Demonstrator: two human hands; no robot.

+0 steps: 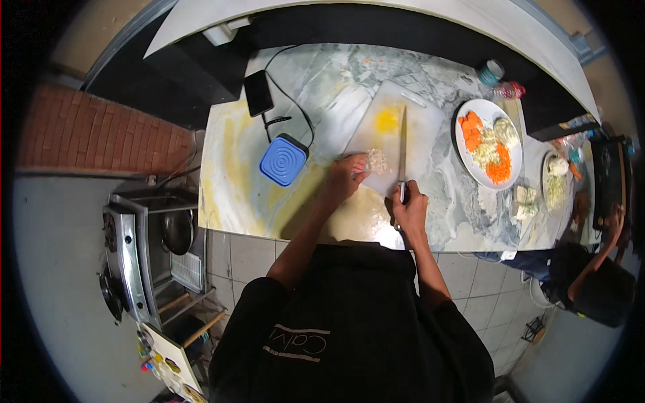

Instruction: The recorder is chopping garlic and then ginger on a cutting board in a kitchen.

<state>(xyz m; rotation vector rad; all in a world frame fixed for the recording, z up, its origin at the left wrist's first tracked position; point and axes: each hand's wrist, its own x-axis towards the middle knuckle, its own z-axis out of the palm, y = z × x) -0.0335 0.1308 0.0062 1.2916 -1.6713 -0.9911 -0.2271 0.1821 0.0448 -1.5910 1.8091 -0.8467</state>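
Note:
My right hand grips the dark handle of a kitchen knife, whose long blade lies over the white cutting board and points away from me. Beside the blade, a small pile of finely chopped pale food, perhaps garlic or onion, rests on the board. My left hand is at the board's left edge, with curled fingertips against the pile's left side. Whether anything is between those fingers is hidden. A bright yellow patch marks the board farther up.
An oval white plate holds cut carrots and pale chopped vegetables. A blue square device and a cabled phone lie left. At right are a tin can, a second plate and another person; a gas stove stands left.

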